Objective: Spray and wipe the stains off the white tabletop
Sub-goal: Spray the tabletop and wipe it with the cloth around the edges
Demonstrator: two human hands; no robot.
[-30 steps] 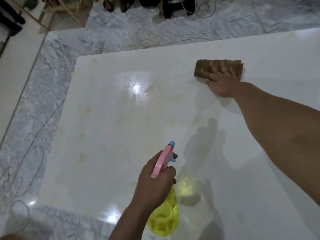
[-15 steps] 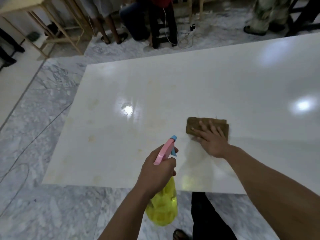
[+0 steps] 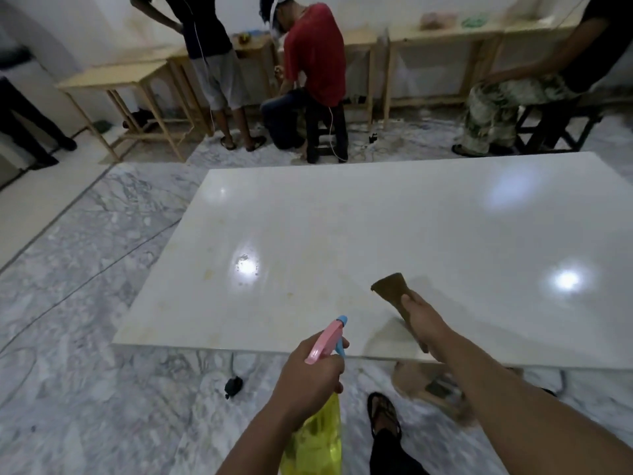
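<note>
The white tabletop (image 3: 394,228) fills the middle of the head view, with faint yellowish stains (image 3: 209,274) on its left part and spray droplets around a light reflection. My left hand (image 3: 308,375) grips a yellow spray bottle (image 3: 317,437) with a pink and blue trigger head, held just off the table's near edge. My right hand (image 3: 419,315) holds a brown cloth (image 3: 392,289) lifted off the surface above the near edge, the cloth hanging loose from my fingers.
Marble floor surrounds the table. My sandalled foot (image 3: 383,414) stands below the near edge, beside a small black object (image 3: 233,386) on the floor. Beyond the far edge are several people, a black stool (image 3: 325,132) and wooden tables (image 3: 126,80) along the wall.
My right hand drew the cloth back across the tabletop toward the near edge, then lifted it off the surface. The view tilted up and back, showing the room. The spray bottle stayed in my left hand.
</note>
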